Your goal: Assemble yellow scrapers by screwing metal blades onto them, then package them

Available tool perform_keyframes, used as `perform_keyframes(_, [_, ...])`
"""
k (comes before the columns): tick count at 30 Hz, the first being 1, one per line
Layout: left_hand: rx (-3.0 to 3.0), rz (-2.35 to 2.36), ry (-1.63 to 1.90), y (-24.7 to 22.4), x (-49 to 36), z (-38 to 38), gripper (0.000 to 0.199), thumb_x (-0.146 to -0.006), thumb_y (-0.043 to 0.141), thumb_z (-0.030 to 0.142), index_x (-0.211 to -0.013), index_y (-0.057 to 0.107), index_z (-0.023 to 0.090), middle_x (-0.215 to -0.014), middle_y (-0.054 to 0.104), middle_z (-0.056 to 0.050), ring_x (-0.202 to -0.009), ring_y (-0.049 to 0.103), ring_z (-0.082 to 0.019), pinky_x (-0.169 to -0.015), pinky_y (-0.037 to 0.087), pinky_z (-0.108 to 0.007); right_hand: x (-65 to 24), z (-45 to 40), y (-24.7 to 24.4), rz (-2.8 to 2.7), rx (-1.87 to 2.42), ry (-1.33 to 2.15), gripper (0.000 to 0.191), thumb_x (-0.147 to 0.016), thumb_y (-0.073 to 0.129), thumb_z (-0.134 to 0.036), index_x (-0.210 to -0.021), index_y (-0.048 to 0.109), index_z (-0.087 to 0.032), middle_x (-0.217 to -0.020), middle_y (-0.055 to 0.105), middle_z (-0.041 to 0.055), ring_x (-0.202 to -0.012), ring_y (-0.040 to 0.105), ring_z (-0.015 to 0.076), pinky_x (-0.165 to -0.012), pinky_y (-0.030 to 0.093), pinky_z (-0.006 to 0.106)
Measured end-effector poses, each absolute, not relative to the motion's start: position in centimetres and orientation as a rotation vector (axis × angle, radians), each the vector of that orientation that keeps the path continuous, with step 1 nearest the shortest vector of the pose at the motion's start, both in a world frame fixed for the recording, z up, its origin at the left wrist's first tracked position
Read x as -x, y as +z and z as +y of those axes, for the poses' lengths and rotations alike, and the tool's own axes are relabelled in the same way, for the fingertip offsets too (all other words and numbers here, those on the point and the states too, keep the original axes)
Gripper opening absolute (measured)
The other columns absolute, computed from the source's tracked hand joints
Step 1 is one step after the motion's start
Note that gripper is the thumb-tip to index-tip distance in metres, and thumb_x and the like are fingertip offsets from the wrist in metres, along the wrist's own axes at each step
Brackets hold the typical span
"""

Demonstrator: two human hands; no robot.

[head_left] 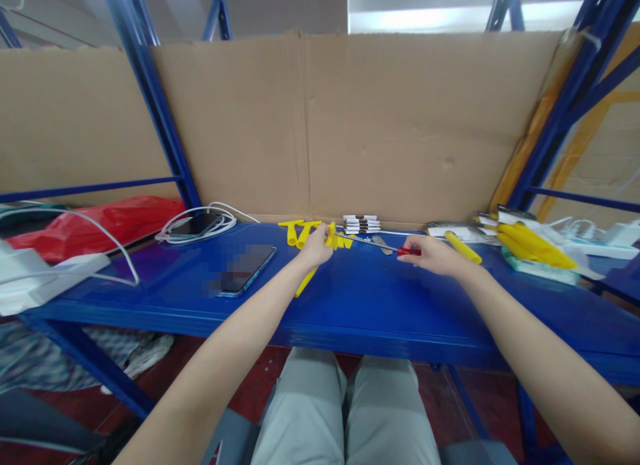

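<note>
My left hand (317,246) is closed around a yellow plastic piece (331,236), whose handle-like end (306,283) sticks out below the hand. In my right hand (431,254) is a screwdriver with a red handle (409,252). Its thin metal shaft (367,241) points left, and the tip reaches the yellow piece at my left fingers; exact contact is too small to tell. Several yellow parts (291,233) lie just behind my left hand. A small flat metal piece (383,245) rests behind the shaft, between the hands.
A phone (247,270) lies left of my left arm. Stacked small boxes (362,224) stand by the cardboard wall (400,132). A yellow tube (463,248) and yellow pieces on packets (535,245) are at right. Cables (200,225), a red bag (110,225) and a power strip (55,284) sit left.
</note>
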State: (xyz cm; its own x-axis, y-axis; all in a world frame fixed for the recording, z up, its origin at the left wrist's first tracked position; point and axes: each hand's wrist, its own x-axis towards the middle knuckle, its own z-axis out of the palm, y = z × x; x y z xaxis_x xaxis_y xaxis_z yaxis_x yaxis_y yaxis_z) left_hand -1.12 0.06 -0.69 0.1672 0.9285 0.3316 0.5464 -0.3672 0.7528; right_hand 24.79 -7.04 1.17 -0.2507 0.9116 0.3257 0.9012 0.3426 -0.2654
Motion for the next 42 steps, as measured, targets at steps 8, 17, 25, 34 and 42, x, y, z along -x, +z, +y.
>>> perform_keyframes(8, [-1.985, 1.402, 1.098, -0.8, 1.2, 0.1, 0.033, -0.064, 0.052, -0.006, -0.085, 0.046, 0.019, -0.070, 0.055, 0.002, -0.063, 0.054, -0.011, -0.058, 0.038, -0.021, -25.0, -6.6, 0.6, -2.223, 1.488, 0.054, 0.024, -0.073, 0.056, -0.043, -0.072, 0.045, -0.022, -0.072, 0.059, 0.0039, -0.062, 0.051, 0.0165, -0.057, 0.038, 0.028])
perform_keyframes(17, [-1.988, 1.391, 1.100, -0.8, 1.2, 0.4, 0.033, -0.065, 0.053, -0.005, -0.088, 0.047, 0.018, -0.078, 0.059, -0.001, -0.067, 0.056, -0.012, -0.061, 0.040, -0.022, -24.9, -6.7, 0.4, -2.208, 1.516, 0.087, 0.022, -0.077, 0.051, -0.041, -0.071, 0.041, -0.023, -0.061, 0.055, 0.0007, -0.054, 0.049, 0.0148, -0.053, 0.035, 0.027])
perform_keyframes(25, [-1.983, 1.393, 1.078, -0.7, 1.2, 0.2, 0.033, -0.064, 0.051, -0.006, -0.086, 0.045, 0.019, -0.072, 0.057, 0.001, -0.066, 0.056, -0.013, -0.063, 0.039, -0.023, -24.8, -6.6, 0.5, -2.243, 1.482, 0.129, 0.023, -0.075, 0.053, -0.043, -0.073, 0.046, -0.021, -0.068, 0.057, 0.0028, -0.060, 0.051, 0.0158, -0.056, 0.038, 0.028])
perform_keyframes(34, [-1.994, 1.397, 1.094, -0.8, 1.2, 0.3, 0.035, -0.062, 0.051, -0.007, -0.085, 0.046, 0.019, -0.073, 0.056, 0.001, -0.065, 0.054, -0.013, -0.061, 0.039, -0.023, -24.7, -6.7, 0.3, -2.123, 1.541, 0.232, 0.023, -0.072, 0.057, -0.039, -0.070, 0.042, -0.022, -0.059, 0.054, -0.0004, -0.048, 0.048, 0.0126, -0.047, 0.036, 0.025])
perform_keyframes(42, [-1.987, 1.429, 1.092, -0.8, 1.2, 0.2, 0.036, -0.063, 0.051, -0.006, -0.088, 0.047, 0.019, -0.077, 0.057, 0.000, -0.067, 0.055, -0.013, -0.060, 0.039, -0.022, -24.5, -6.9, 0.8, -2.226, 1.471, 0.179, 0.024, -0.074, 0.052, -0.043, -0.067, 0.048, -0.021, -0.062, 0.056, 0.0022, -0.056, 0.051, 0.0150, -0.054, 0.039, 0.028])
